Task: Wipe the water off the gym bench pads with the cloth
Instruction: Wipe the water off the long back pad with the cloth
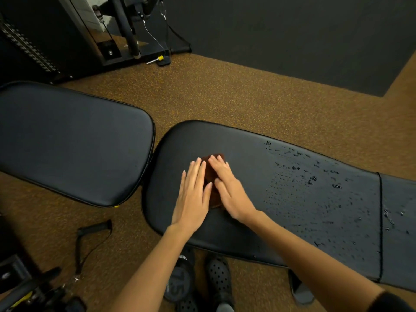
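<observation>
A small brown cloth point(211, 176) lies flat on the left part of the long black bench pad point(247, 221). My left hand point(193, 194) and my right hand point(227, 188) both press down on it with straight fingers, side by side, covering most of it. Water droplets point(315, 190) are scattered over the right half of that pad, and a few more lie past the seam at the far right. A second black pad point(72, 143) lies to the left, with no water visible on it.
A cable machine with a weight stack point(108, 30) stands at the back left. A black strap handle point(92, 237) lies on the speckled brown floor below the left pad. A dumbbell point(177, 282) and my black clogs point(218, 280) are under the bench's near edge.
</observation>
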A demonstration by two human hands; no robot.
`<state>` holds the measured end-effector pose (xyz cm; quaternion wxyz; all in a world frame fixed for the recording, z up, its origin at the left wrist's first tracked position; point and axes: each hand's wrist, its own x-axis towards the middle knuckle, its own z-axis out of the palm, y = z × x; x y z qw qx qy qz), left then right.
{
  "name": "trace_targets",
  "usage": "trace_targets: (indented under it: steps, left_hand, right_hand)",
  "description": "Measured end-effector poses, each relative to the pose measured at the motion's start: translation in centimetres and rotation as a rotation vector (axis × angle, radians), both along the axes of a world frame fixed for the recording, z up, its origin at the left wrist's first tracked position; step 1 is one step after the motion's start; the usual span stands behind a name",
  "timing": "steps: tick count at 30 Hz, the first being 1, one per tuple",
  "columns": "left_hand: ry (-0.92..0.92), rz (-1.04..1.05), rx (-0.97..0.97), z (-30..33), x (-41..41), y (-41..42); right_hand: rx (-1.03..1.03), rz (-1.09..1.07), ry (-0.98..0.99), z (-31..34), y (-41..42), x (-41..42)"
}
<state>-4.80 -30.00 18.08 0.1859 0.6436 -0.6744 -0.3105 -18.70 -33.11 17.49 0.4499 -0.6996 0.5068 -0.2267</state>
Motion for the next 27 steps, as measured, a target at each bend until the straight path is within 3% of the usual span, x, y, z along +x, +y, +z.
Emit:
trace_targets:
  steps: [2, 4, 7, 13, 17, 22, 27]
  left_hand:
    - [-0.053, -0.062, -0.027, -0.2, -0.9, -0.1]
    - [-0.129, -0.111, 0.007, -0.4, -2.0, -0.7]
    - [-0.267, -0.132, 0.1, -0.8, -4.0, -1.5]
    - [-0.399, -0.109, 0.009, -1.4, -3.7, -2.0]
    - [-0.411, 0.002, 0.051, -1.8, -0.5, -3.3]
    - [-0.306, 0.017, 0.031, -2.4, 3.5, 0.1]
    - [-0.207, 0.027, 0.041, -2.0, 0.8, 4.8]
  right_hand:
    - [-0.128, -0.021, 0.134, -0.2, -0.6, -2.0]
    - [-0.272, -0.027, 0.401, -0.9, -0.9, -4.0]
    - [-0.342, -0.024, 0.653, -1.7, -0.7, -5.9]
    - [-0.388, 0.025, 0.755, -2.1, -0.5, -6.2]
    - [-0.394, 0.035, 0.778, -2.2, -0.4, -6.5]
    - [-0.377, 0.032, 0.791, -1.9, -0.3, -6.6]
    - [-0.363, 0.043, 0.783, -1.5, 0.4, -7.2]
